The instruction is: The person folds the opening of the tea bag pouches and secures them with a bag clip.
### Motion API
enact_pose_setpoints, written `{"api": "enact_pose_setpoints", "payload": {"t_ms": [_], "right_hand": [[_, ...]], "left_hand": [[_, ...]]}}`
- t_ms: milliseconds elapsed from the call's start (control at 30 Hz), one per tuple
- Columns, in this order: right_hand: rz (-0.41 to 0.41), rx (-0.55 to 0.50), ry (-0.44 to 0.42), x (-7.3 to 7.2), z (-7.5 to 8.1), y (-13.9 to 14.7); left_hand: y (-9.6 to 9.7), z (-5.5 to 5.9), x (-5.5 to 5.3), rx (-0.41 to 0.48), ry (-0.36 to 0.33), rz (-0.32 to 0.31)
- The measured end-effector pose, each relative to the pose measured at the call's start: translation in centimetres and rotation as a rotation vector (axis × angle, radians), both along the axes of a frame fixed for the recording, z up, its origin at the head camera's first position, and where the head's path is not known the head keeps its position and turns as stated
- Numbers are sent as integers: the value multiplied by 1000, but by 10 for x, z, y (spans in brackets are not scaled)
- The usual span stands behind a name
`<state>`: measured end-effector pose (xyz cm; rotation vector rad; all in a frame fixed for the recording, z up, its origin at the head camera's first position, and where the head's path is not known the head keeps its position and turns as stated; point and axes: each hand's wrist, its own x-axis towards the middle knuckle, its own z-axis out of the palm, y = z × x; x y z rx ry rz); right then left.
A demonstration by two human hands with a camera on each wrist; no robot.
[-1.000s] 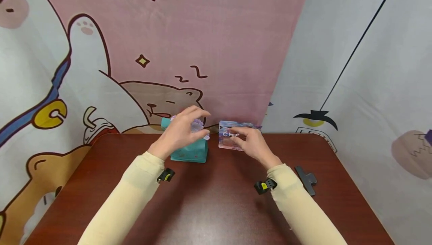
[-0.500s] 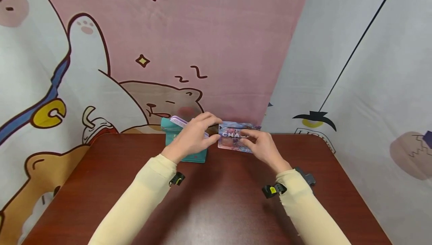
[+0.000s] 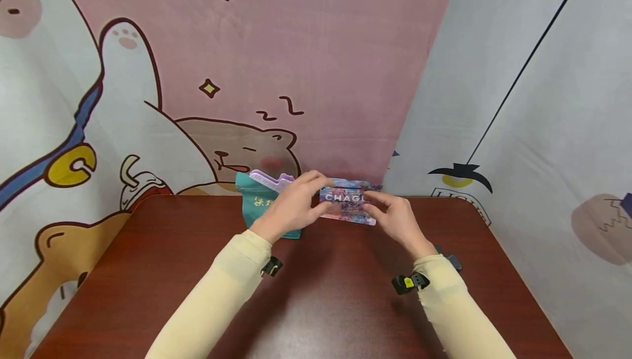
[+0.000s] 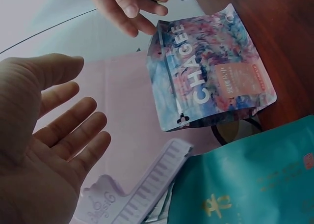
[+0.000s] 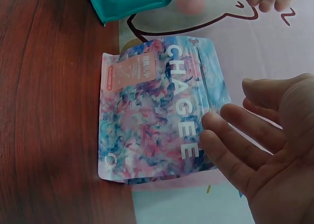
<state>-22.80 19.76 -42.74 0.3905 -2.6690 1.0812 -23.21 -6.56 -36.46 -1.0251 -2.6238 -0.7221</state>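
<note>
CHAGEE pouch stands on bench, likely gusset-propped. Left hand and right hand flank it, grips wide, empty. Left of it, teal pouch, purple clip presumably sealing its top.

From my head, the widest view looks forward and down over the counter to the printed backdrop. Each wrist view is much nearer and turned sideways: at my left grip the counter falls on the picture's right, at my right grip on its left. Both wrist views share the CHAGEE pouch and the teal pouch.
</note>
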Motion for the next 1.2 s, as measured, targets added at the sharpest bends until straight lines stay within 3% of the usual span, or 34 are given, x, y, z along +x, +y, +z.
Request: {"api": "enact_pose_setpoints", "payload": {"t_ms": [333, 967, 1200], "right_hand": [[-36, -14, 89, -2, -9, 10], [-116, -43, 155, -6, -16, 21], [-138, -55, 185, -8, -19, 22]], "left_hand": [[8, -10, -3, 14, -30, 23], [25, -21, -16, 47, -115, 66], [33, -24, -22, 70, -83, 79]]}}
